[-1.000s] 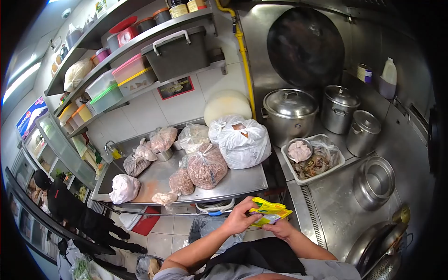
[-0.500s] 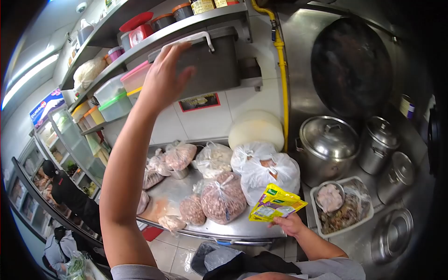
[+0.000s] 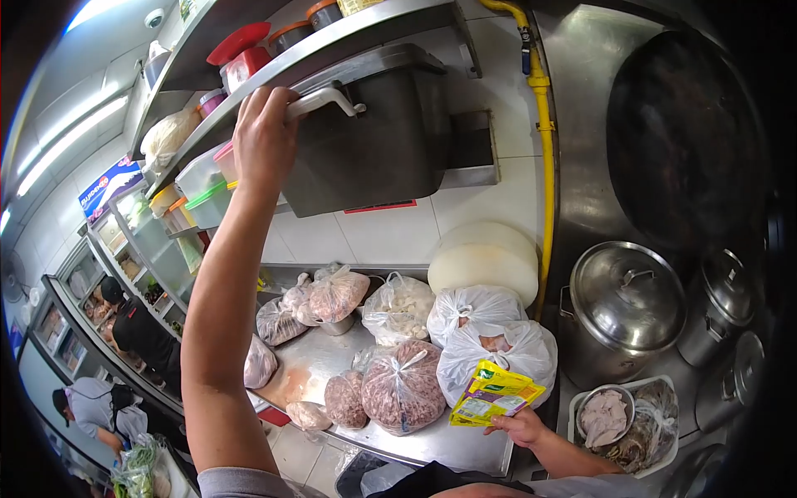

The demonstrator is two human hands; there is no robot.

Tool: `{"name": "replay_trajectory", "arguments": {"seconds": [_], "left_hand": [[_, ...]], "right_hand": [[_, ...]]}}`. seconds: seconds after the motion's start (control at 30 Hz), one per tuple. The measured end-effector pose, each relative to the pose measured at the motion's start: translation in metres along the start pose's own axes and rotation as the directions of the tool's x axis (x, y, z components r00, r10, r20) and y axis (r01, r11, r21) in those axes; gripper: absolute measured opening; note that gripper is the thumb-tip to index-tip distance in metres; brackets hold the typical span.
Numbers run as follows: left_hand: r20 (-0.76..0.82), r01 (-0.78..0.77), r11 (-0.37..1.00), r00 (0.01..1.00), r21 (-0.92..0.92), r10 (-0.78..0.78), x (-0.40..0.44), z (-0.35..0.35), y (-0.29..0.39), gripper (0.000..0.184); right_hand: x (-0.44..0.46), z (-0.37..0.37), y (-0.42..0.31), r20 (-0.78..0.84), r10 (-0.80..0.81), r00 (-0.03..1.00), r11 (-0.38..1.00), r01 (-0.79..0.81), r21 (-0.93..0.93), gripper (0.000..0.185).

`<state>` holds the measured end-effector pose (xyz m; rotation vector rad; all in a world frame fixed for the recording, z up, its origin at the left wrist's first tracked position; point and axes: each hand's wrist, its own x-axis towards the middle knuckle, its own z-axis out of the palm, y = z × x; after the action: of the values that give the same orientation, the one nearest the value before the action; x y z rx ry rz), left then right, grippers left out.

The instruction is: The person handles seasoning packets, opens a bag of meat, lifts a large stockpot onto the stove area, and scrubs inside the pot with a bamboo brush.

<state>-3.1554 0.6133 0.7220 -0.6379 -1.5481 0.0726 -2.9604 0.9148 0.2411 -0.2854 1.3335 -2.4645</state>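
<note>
Where right grip (image 3: 523, 427) pinches, packets (image 3: 496, 396) extend left

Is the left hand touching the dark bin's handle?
Touching: the head view shows the left hand closed on the handle of the dark bin.

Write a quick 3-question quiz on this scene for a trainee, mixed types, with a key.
1. Multiple choice: what does the right hand hold?
A) A ladle
B) Yellow packets
C) A pot lid

2. True or false: the pale food sits in a round bowl inside the white tray.

3. Fill in the blank: the left hand grips the dark bin by its ____.

Key: 1 B; 2 true; 3 handle.
</note>
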Motion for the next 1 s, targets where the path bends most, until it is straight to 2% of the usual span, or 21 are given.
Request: {"name": "replay_trajectory", "arguments": {"seconds": [0.07,0.1,0.13,0.17,0.2,0.23,0.27,0.3,0.33,0.37,0.43,0.47,0.53,0.63,0.7,0.77,0.8,0.83,0.9,0.93,1.0], "left_hand": [[0.025,0.051,0.997,0.998,-0.058,-0.05,-0.008,-0.011,0.013,0.042],[0.133,0.027,0.993,0.991,-0.116,-0.012,-0.01,-0.025,0.024,0.051],[0.134,0.026,0.993,0.991,-0.113,-0.011,-0.007,-0.028,0.023,0.051],[0.143,0.012,0.978,0.989,-0.21,0.019,-0.006,-0.03,0.019,0.053],[0.152,0.001,0.953,0.987,-0.304,0.047,-0.004,-0.034,0.016,0.055],[0.178,0.052,0.935,0.984,-0.351,0.012,0.011,-0.042,0.015,0.058],[0.227,0.102,0.927,0.974,-0.36,-0.019,0.024,-0.044,0.012,0.059],[0.339,0.091,0.923,0.94,-0.373,0.044,0.034,-0.037,-0.001,0.058],[0.442,0.082,0.917,0.891,-0.39,0.108,0.043,-0.032,-0.015,0.057],[0.44,0.086,0.919,0.892,-0.386,0.101,0.048,-0.027,-0.024,0.057],[0.682,0.29,0.893,0.73,-0.344,0.026,0.057,-0.021,-0.036,0.055],[0.68,0.284,0.895,0.733,-0.345,0.03,0.06,-0.02,-0.039,0.055],[0.69,0.294,0.878,0.721,-0.378,0.055,0.063,-0.019,-0.045,0.052],[0.629,0.346,0.86,0.777,-0.376,-0.038,0.076,-0.015,-0.057,0.049],[0.565,0.298,0.868,0.825,-0.397,-0.024,0.091,-0.001,-0.075,0.047],[0.455,0.209,0.856,0.89,-0.472,0.034,0.105,0.014,-0.087,0.043],[0.456,0.21,0.858,0.889,-0.469,0.032,0.108,0.011,-0.083,0.043],[0.529,0.339,0.86,0.843,-0.382,-0.098,0.113,0.006,-0.076,0.042],[0.502,0.312,0.858,0.862,-0.408,-0.075,0.111,0.0,-0.075,0.04],[0.488,0.298,0.857,0.87,-0.421,-0.063,0.11,-0.003,-0.074,0.039],[0.554,0.295,0.884,0.831,-0.363,-0.049,0.121,0.003,-0.078,0.041]], "right_hand": [[0.003,-0.006,-0.006,0.023,-0.007,1.0,1.0,0.008,-0.019,0.04],[0.005,-0.014,-0.011,0.026,-0.006,1.0,1.0,0.007,-0.019,0.04],[0.005,-0.025,-0.017,0.023,-0.006,1.0,0.995,0.008,-0.104,0.039],[0.005,-0.036,-0.023,0.019,-0.006,1.0,0.982,0.009,-0.187,0.038],[0.005,-0.046,-0.032,0.022,-0.003,1.0,0.983,0.007,-0.183,0.038],[0.005,-0.055,-0.047,0.01,-0.062,0.998,0.968,0.062,-0.243,0.037],[0.007,-0.06,-0.065,0.003,-0.12,0.993,0.944,0.115,-0.308,0.037],[0.006,-0.06,-0.09,0.007,-0.126,0.992,0.922,0.119,-0.369,0.037],[0.005,-0.056,-0.118,0.012,-0.133,0.991,0.894,0.125,-0.429,0.038],[0.005,-0.049,-0.14,0.012,-0.223,0.975,0.848,0.2,-0.491,0.039],[0.008,-0.04,-0.174,0.014,-0.381,0.925,0.758,0.321,-0.568,0.041],[0.011,-0.037,-0.191,0.011,-0.448,0.894,0.72,0.368,-0.588,0.043],[0.015,-0.027,-0.242,0.079,-0.399,0.913,0.572,0.315,-0.757,0.047],[0.041,0.004,-0.297,0.258,-0.723,0.641,0.278,0.612,-0.74,0.041],[0.066,0.055,-0.345,0.427,-0.788,0.443,0.024,0.716,-0.698,0.041],[0.094,0.118,-0.393,0.606,-0.757,0.245,-0.234,0.764,-0.601,0.041],[0.109,0.149,-0.415,0.688,-0.711,0.148,-0.353,0.771,-0.53,0.041],[0.124,0.177,-0.431,0.756,-0.652,0.059,-0.457,0.765,-0.454,0.04],[0.161,0.224,-0.456,0.849,-0.524,-0.06,-0.602,0.731,-0.321,0.04],[0.179,0.242,-0.462,0.87,-0.492,-0.032,-0.625,0.709,-0.327,0.04],[0.198,0.261,-0.464,0.757,-0.515,0.401,-0.653,0.388,-0.65,0.049]]}}
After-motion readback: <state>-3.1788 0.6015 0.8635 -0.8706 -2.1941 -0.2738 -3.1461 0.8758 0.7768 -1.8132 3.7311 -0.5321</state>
